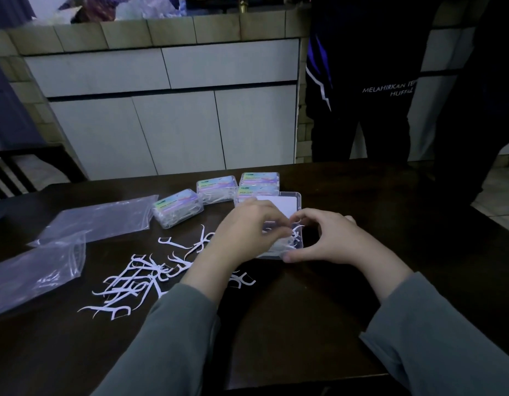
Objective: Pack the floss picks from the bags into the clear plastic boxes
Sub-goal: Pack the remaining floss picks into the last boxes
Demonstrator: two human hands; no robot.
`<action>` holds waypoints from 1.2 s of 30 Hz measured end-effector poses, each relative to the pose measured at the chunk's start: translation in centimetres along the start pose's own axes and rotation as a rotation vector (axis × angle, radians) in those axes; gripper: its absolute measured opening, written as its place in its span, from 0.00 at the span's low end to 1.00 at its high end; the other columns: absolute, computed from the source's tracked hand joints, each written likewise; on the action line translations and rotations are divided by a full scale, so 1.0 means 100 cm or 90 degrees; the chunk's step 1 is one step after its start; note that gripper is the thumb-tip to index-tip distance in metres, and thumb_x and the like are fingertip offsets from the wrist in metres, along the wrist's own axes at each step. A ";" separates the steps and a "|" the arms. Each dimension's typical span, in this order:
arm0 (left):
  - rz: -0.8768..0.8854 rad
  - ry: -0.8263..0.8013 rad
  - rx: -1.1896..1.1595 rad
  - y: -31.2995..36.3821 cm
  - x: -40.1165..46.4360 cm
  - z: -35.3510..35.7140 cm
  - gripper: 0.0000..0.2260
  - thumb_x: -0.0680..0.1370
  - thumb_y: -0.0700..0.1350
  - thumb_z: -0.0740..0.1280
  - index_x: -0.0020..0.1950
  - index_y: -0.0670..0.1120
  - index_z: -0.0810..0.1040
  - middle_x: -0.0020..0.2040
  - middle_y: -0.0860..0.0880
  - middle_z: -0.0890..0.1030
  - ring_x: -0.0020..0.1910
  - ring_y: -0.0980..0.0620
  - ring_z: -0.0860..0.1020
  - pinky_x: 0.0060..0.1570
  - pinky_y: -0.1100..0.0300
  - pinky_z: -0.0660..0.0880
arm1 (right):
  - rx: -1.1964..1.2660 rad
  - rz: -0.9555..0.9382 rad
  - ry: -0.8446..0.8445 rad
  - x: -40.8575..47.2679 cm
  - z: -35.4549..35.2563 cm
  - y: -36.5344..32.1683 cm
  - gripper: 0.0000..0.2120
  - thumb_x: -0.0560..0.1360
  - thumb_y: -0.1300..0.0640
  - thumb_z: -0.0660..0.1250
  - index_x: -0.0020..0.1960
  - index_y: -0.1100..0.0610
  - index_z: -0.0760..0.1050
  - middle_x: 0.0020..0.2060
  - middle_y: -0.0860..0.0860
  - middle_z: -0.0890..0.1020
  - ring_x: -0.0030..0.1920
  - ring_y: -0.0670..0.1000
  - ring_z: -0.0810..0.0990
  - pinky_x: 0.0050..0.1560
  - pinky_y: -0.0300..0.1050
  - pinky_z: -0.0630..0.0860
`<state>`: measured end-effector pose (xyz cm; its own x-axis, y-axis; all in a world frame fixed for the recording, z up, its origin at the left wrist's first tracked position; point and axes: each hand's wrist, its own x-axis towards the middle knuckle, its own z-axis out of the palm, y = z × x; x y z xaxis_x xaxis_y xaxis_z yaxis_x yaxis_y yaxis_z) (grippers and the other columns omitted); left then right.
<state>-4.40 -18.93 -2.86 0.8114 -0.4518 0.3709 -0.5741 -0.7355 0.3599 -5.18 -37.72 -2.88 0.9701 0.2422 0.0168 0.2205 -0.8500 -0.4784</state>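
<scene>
1. Left hand (244, 227): grey-sleeved, reaching over the open clear plastic box (297, 238) at table centre; fingers curled down into the box among the white picks, apparently pinching some, though the exact grasp is hidden by the knuckles.
2. Right hand (330, 238): grey-sleeved, at 3 o'clock of the open box; thumb and curled fingers clasp the box's near right corner, steadying it on the dark brown wooden table (304, 324).
3. Open box, contents: several white plastic floss picks lie inside; its clear lid (287, 204) stands raised at 12 o'clock with a white card showing through.
4. Loose white floss picks (133, 284): scattered heap on the table at 8 o'clock of the open box, partly under the left forearm.
5. Closed clear boxes with pastel labels, filled with picks: one (178, 208) at 10 o'clock of the open box, one (216, 189) at 11 o'clock, and a stack of two (259, 181) at 12 o'clock, just behind the raised lid.
6. Clear plastic bags: one flat (99, 218) at 9 o'clock, far left of the boxes; a second crumpled one (33, 275) nearer the table's left edge.
7. Background: white cabinet fronts (176, 110); a person in dark clothing (370, 81) stands beyond the table's far edge at 1 o'clock.
</scene>
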 end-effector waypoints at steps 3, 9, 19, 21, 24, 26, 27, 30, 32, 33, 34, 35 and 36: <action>-0.032 -0.016 0.052 0.007 0.006 0.008 0.07 0.74 0.55 0.70 0.49 0.57 0.84 0.46 0.57 0.82 0.49 0.54 0.70 0.48 0.55 0.72 | 0.008 -0.007 0.005 0.000 0.000 0.001 0.33 0.61 0.33 0.75 0.63 0.38 0.70 0.59 0.37 0.74 0.62 0.45 0.69 0.57 0.44 0.58; -0.054 -0.042 0.158 0.001 0.008 -0.002 0.07 0.75 0.55 0.68 0.49 0.58 0.85 0.45 0.57 0.83 0.47 0.57 0.73 0.45 0.58 0.72 | 0.007 -0.005 0.005 0.000 0.001 0.002 0.35 0.60 0.31 0.74 0.64 0.38 0.69 0.59 0.39 0.76 0.57 0.43 0.70 0.57 0.45 0.59; -0.140 -0.089 -0.051 -0.014 -0.007 -0.019 0.04 0.71 0.52 0.74 0.41 0.62 0.82 0.42 0.59 0.80 0.46 0.60 0.76 0.48 0.59 0.75 | 0.006 0.006 0.023 0.001 0.004 0.006 0.35 0.60 0.30 0.74 0.64 0.37 0.68 0.57 0.38 0.76 0.56 0.43 0.70 0.55 0.45 0.59; -0.143 -0.096 -0.061 -0.007 -0.006 -0.013 0.03 0.73 0.52 0.73 0.45 0.57 0.84 0.44 0.58 0.81 0.46 0.59 0.76 0.46 0.61 0.74 | 0.003 0.008 0.027 0.001 0.004 0.007 0.35 0.60 0.30 0.73 0.64 0.38 0.68 0.58 0.38 0.76 0.59 0.44 0.72 0.56 0.45 0.59; -0.153 -0.043 -0.071 -0.009 -0.004 -0.011 0.05 0.76 0.51 0.70 0.49 0.54 0.84 0.46 0.57 0.81 0.46 0.60 0.76 0.48 0.60 0.74 | 0.003 0.015 0.032 0.001 0.003 0.009 0.35 0.61 0.32 0.74 0.64 0.39 0.68 0.58 0.39 0.77 0.61 0.45 0.72 0.60 0.48 0.60; -0.206 0.042 -0.103 -0.020 -0.007 -0.016 0.04 0.77 0.50 0.68 0.51 0.56 0.81 0.49 0.57 0.80 0.48 0.58 0.77 0.52 0.56 0.76 | 0.000 0.020 0.034 0.001 0.002 0.010 0.34 0.62 0.32 0.73 0.65 0.39 0.68 0.59 0.40 0.76 0.62 0.46 0.72 0.62 0.49 0.60; -0.239 0.068 -0.140 -0.025 -0.009 -0.018 0.05 0.77 0.50 0.68 0.52 0.57 0.80 0.50 0.57 0.80 0.49 0.57 0.78 0.54 0.54 0.77 | -0.003 0.021 0.034 0.001 0.003 0.010 0.35 0.62 0.32 0.73 0.65 0.39 0.68 0.60 0.40 0.76 0.63 0.47 0.71 0.62 0.50 0.60; -0.303 0.010 -0.203 -0.033 -0.016 -0.020 0.10 0.76 0.52 0.70 0.57 0.58 0.78 0.51 0.58 0.82 0.51 0.58 0.79 0.57 0.52 0.76 | -0.004 0.024 0.036 0.002 0.004 0.010 0.35 0.62 0.32 0.73 0.66 0.39 0.68 0.61 0.40 0.76 0.63 0.47 0.71 0.62 0.50 0.60; -0.317 -0.020 -0.187 -0.032 -0.017 -0.019 0.08 0.74 0.53 0.71 0.53 0.58 0.80 0.47 0.58 0.83 0.49 0.62 0.79 0.53 0.57 0.76 | -0.002 0.023 0.037 0.002 0.004 0.011 0.35 0.62 0.32 0.73 0.66 0.39 0.68 0.61 0.40 0.76 0.63 0.47 0.71 0.61 0.49 0.60; -0.321 -0.016 -0.181 -0.030 -0.016 -0.019 0.06 0.74 0.54 0.72 0.49 0.58 0.81 0.46 0.59 0.83 0.47 0.62 0.79 0.49 0.60 0.75 | -0.002 0.021 0.037 0.002 0.004 0.010 0.35 0.62 0.32 0.73 0.66 0.39 0.68 0.61 0.40 0.76 0.63 0.46 0.72 0.60 0.48 0.60; -0.324 -0.010 -0.181 -0.028 -0.016 -0.019 0.04 0.73 0.54 0.72 0.47 0.58 0.81 0.45 0.59 0.83 0.47 0.62 0.79 0.47 0.61 0.74 | -0.002 0.019 0.038 0.002 0.004 0.010 0.35 0.62 0.31 0.73 0.66 0.39 0.68 0.61 0.40 0.76 0.63 0.46 0.72 0.58 0.48 0.59; -0.327 -0.006 -0.181 -0.027 -0.016 -0.019 0.03 0.73 0.53 0.72 0.46 0.58 0.81 0.44 0.58 0.82 0.47 0.61 0.79 0.46 0.62 0.74 | -0.002 0.018 0.041 0.002 0.004 0.011 0.35 0.62 0.31 0.73 0.66 0.39 0.68 0.60 0.40 0.76 0.63 0.46 0.72 0.57 0.47 0.59; -0.331 -0.002 -0.180 -0.026 -0.016 -0.018 0.03 0.73 0.53 0.72 0.45 0.58 0.81 0.45 0.58 0.82 0.47 0.60 0.79 0.47 0.61 0.74 | -0.002 0.018 0.042 0.001 0.005 0.011 0.35 0.62 0.31 0.73 0.66 0.39 0.68 0.60 0.40 0.76 0.63 0.46 0.72 0.57 0.47 0.59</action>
<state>-4.36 -15.43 -2.87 0.9941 -0.0703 0.0831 -0.1085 -0.6977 0.7081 -4.84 -38.38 -3.81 0.9804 0.1869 0.0618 0.1935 -0.8576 -0.4765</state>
